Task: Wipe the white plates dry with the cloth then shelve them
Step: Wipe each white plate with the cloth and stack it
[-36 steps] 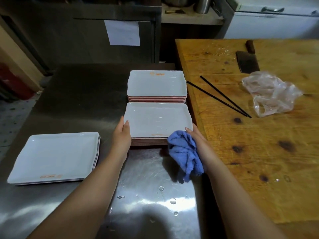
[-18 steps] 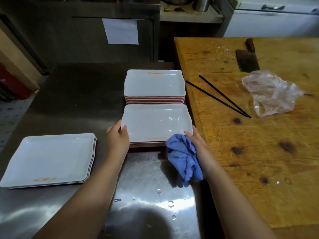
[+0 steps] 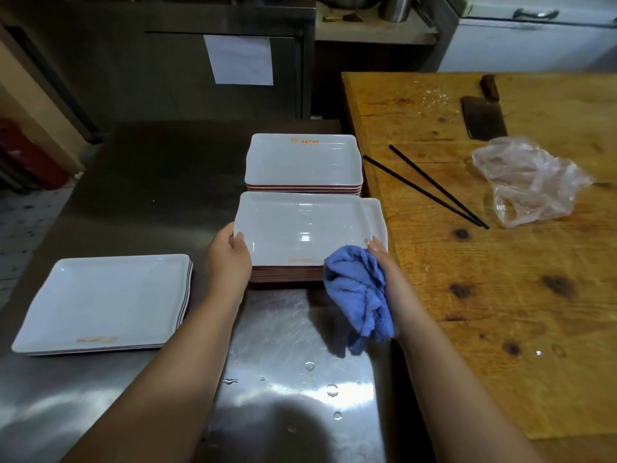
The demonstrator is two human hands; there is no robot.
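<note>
Three stacks of white rectangular plates stand on the steel counter. On the near middle stack the top plate [image 3: 300,228] is lifted and shifted left, so the plate under it [image 3: 375,212] shows at the right. My left hand [image 3: 230,259] grips the top plate's near left corner. My right hand [image 3: 384,265] holds a crumpled blue cloth [image 3: 359,292] and touches the plate's near right corner. A far stack [image 3: 303,162] sits behind, and a low stack [image 3: 103,302] lies at the left.
The steel counter [image 3: 283,379] carries water drops near me. To the right lies a wooden chopping table [image 3: 500,312] with black chopsticks [image 3: 430,185], a cleaver [image 3: 484,118] and a crumpled clear plastic bag [image 3: 531,182]. A steel cabinet with a paper sheet [image 3: 238,60] stands behind.
The top plate of the near stack has come up and slid left in my hands, uncovering the plate beneath at the right. The cloth stays in my right hand.
</note>
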